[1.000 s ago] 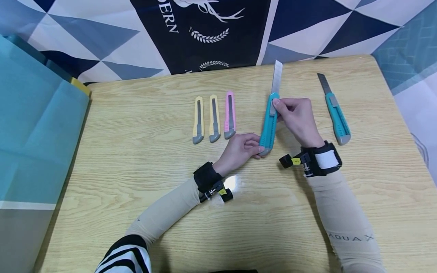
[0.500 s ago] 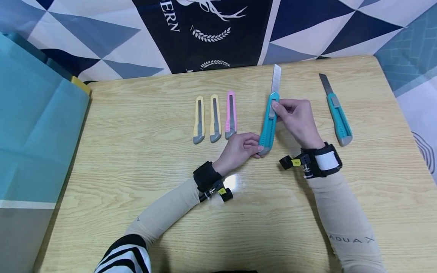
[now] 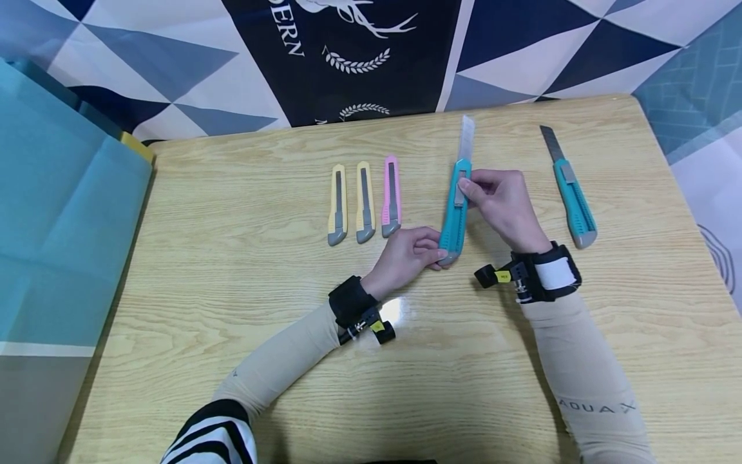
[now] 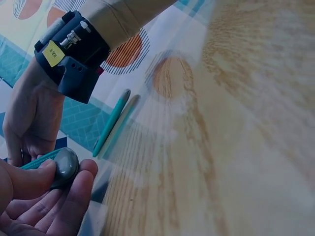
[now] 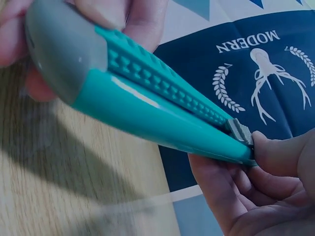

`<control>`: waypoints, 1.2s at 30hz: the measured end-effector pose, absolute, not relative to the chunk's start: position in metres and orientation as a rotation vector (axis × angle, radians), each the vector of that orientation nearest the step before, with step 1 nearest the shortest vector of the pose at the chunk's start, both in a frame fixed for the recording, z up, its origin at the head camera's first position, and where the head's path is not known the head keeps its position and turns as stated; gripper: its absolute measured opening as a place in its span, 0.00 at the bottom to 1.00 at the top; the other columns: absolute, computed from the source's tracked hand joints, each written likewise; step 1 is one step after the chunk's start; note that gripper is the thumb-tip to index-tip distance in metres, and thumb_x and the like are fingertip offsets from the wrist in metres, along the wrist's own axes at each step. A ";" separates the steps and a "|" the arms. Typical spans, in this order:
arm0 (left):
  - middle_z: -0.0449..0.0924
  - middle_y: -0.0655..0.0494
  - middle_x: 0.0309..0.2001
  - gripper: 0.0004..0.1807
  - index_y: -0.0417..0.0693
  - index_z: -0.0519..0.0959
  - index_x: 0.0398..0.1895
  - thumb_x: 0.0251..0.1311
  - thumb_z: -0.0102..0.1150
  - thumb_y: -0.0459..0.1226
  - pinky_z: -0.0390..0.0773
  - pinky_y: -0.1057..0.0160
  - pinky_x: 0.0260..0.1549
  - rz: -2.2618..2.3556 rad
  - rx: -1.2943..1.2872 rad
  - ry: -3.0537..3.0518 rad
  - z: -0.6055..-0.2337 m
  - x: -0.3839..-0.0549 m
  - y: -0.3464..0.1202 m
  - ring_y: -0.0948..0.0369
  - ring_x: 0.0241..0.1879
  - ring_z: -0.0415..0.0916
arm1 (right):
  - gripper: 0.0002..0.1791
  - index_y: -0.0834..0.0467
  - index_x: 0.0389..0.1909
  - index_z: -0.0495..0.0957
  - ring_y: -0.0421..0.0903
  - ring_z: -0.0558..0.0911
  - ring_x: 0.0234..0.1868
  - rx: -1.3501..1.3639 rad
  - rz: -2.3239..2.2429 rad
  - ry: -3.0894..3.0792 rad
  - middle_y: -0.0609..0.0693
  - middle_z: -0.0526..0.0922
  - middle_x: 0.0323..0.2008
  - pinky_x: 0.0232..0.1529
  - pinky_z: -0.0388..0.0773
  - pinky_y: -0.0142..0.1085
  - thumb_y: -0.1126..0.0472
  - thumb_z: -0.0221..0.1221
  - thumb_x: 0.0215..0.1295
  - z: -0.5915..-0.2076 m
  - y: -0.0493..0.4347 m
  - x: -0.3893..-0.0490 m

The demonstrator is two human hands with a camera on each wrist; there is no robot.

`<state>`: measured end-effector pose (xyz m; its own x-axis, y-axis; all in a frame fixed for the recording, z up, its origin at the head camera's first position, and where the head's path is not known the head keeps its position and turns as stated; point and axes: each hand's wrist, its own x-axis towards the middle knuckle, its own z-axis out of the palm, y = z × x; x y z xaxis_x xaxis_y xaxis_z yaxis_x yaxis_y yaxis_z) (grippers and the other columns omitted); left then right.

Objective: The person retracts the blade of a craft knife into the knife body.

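Note:
Both hands hold a teal utility knife [image 3: 455, 222] above the table, its silver blade [image 3: 466, 138] sticking out at the far end. The left hand [image 3: 404, 256] pinches the knife's grey end cap [image 4: 66, 165] between thumb and fingers. Up near the blade end, the right hand [image 3: 505, 205] grips the body, its thumb against the grey slider [image 5: 239, 132]. A second teal utility knife [image 3: 575, 203], blade out, lies on the table right of the right hand. Left of the held knife lie a pink utility knife [image 3: 391, 196] and two yellow utility knives [image 3: 365, 203], their blades inside the bodies.
The wooden table [image 3: 232, 290] spreads under everything. Behind it hangs a patterned cloth [image 3: 371, 77] with triangles and a deer print. A blue covered block [image 3: 64, 206] borders the left side. Each wrist wears a black strap with a small camera [image 3: 382, 331].
The right thumb and the slider have moved back along the held knife, toward the left hand. Less of the blade sticks out now. The left hand has stayed at the end cap.

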<state>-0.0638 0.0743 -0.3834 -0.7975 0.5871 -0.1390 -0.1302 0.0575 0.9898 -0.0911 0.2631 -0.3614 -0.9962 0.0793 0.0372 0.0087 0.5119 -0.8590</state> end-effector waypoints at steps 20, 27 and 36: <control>0.79 0.31 0.36 0.12 0.25 0.73 0.45 0.57 0.55 0.21 0.82 0.47 0.37 1.810 0.500 1.853 -0.381 -0.068 0.071 0.46 0.34 0.79 | 0.21 0.66 0.45 0.79 0.46 0.80 0.28 -0.064 1.722 -2.634 0.54 0.80 0.28 0.25 0.83 0.28 0.51 0.50 0.69 -0.360 0.262 -0.090; 0.79 0.32 0.37 0.12 0.25 0.74 0.45 0.57 0.56 0.22 0.82 0.48 0.38 1.787 0.463 1.864 -0.377 -0.067 0.071 0.49 0.35 0.80 | 0.20 0.66 0.43 0.80 0.46 0.80 0.25 -0.061 1.694 -2.634 0.55 0.79 0.26 0.24 0.83 0.28 0.52 0.50 0.69 -0.360 0.262 -0.090; 0.81 0.35 0.37 0.12 0.27 0.75 0.45 0.56 0.57 0.23 0.83 0.52 0.37 1.773 0.440 1.900 -0.375 -0.067 0.072 0.53 0.35 0.80 | 0.17 0.64 0.43 0.80 0.45 0.81 0.26 0.000 1.585 -2.669 0.58 0.81 0.29 0.25 0.82 0.28 0.55 0.52 0.69 -0.356 0.262 -0.089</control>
